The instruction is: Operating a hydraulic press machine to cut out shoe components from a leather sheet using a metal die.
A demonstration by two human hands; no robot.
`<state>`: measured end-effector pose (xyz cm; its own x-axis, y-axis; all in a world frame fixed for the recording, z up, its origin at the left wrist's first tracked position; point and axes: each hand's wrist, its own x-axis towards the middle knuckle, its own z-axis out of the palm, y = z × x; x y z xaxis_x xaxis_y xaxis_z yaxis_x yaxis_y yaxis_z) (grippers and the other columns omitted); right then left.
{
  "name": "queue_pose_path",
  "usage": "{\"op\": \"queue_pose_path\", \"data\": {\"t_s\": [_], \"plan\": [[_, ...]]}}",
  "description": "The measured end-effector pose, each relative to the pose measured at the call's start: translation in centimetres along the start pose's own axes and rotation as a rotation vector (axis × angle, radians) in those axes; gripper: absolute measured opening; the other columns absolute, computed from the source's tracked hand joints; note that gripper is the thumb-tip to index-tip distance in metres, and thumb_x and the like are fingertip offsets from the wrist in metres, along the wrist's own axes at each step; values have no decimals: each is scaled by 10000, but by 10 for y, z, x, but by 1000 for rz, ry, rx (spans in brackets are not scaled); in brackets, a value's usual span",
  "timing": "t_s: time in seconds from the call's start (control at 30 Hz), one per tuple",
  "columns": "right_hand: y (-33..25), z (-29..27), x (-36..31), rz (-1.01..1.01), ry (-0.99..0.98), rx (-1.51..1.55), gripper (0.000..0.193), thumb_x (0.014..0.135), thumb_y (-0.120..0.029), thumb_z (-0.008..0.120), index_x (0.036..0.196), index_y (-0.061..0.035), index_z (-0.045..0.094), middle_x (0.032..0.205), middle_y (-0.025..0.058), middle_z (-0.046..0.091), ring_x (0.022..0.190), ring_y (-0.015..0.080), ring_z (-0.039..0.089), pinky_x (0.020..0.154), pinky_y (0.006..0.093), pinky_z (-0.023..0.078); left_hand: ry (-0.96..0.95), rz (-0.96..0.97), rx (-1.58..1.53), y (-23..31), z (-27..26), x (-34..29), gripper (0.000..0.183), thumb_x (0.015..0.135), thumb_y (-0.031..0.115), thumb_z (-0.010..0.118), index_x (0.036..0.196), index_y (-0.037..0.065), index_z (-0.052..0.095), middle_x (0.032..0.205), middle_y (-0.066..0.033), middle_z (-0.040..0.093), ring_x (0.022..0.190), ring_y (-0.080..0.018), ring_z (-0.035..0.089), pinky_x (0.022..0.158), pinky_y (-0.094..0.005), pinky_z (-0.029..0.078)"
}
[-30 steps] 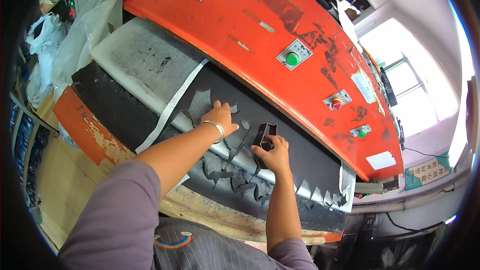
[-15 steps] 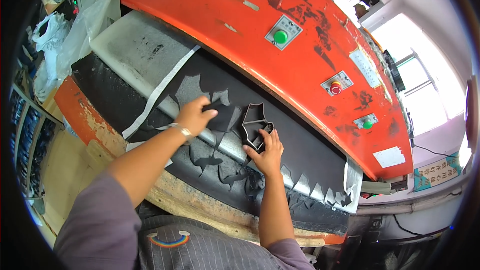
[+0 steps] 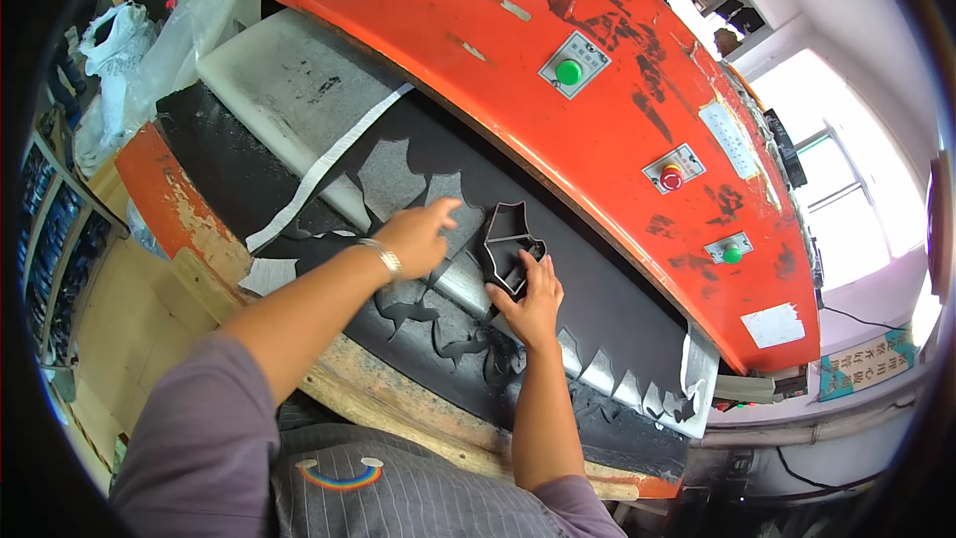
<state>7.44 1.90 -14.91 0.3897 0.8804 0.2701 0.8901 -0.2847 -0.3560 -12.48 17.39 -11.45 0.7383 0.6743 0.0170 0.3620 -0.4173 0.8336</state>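
Note:
My right hand [image 3: 533, 304] grips the lower end of a metal cutting die [image 3: 510, 247], thumb on one side and fingers on the other. The die is an angular outline with a crossbar and stands on a black sheet [image 3: 588, 289]. To its left, my left hand [image 3: 413, 241] hovers with fingers stretched forward and slightly blurred; no piece shows in it. Just beyond those fingers, a cut-out gap [image 3: 445, 201] in the sheet bares the grey board beneath. Another such gap [image 3: 388, 177] lies farther left. Ragged black scraps [image 3: 463, 349] hang along the near edge.
A large orange press beam [image 3: 617, 130] spans the far side, with green buttons [image 3: 569, 72] and a red button [image 3: 671, 177]. The pale cutting board [image 3: 269, 90] shows at the left. A worn wooden edge [image 3: 398, 394] runs in front of me. Plastic bags [image 3: 119, 60] hang at far left.
The black cut piece that my left hand held is no longer visible, and its fingers have straightened. My right hand stays on the die. The view has shifted slightly.

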Motion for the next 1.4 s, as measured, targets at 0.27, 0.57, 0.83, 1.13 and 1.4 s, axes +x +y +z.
{"op": "queue_pose_path", "data": {"t_s": [0.27, 0.57, 0.83, 1.13, 1.4], "plan": [[-10, 10, 10, 35, 51, -65, 780, 674, -532, 746, 1255, -68, 511, 1331, 248, 466, 1326, 370, 358, 1080, 491, 241, 70, 174, 172, -25, 57, 53, 659, 788, 38, 468, 1420, -4, 286, 1301, -85, 567, 1261, -215, 451, 1105, -372, 234], [-8, 5, 20, 16, 73, -81, 712, 665, -469, 747, 1210, -61, 537, 1304, 286, 475, 1300, 387, 388, 1066, 493, 263, 84, 226, 193, -24, 52, 57, 639, 793, 55, 477, 1398, -29, 290, 1302, -66, 569, 1254, -229, 453, 1107, -383, 240], [-10, 2, 33, 32, 64, -103, 691, 651, -448, 748, 1182, -53, 550, 1300, 305, 471, 1288, 401, 398, 1061, 500, 279, 70, 235, 206, -20, 47, 65, 603, 786, 54, 476, 1364, -33, 330, 1304, -89, 563, 1254, -234, 457, 1102, -387, 248], [-13, -11, 9, 65, 142, 10, 1008, 633, -505, 789, 1419, -66, 335, 1426, 297, 322, 1358, 414, 281, 1074, 510, 236, 124, 254, 75, -27, 35, 54, 574, 785, 109, 528, 1338, 5, 414, 1278, -134, 562, 1213, -269, 491, 1037, -394, 351], [25, -167, 60, 105, 1230, 398, 500, 983, -271, 425, 1357, 57, 376, 1425, 189, 361, 1321, 273, 333, 1103, 410, 229, 468, 549, -181, 61, -58, 63, 109, 846, 138, 604, 869, 39, 644, 824, -93, 644, 787, -270, 588, 702, -359, 474]]}}
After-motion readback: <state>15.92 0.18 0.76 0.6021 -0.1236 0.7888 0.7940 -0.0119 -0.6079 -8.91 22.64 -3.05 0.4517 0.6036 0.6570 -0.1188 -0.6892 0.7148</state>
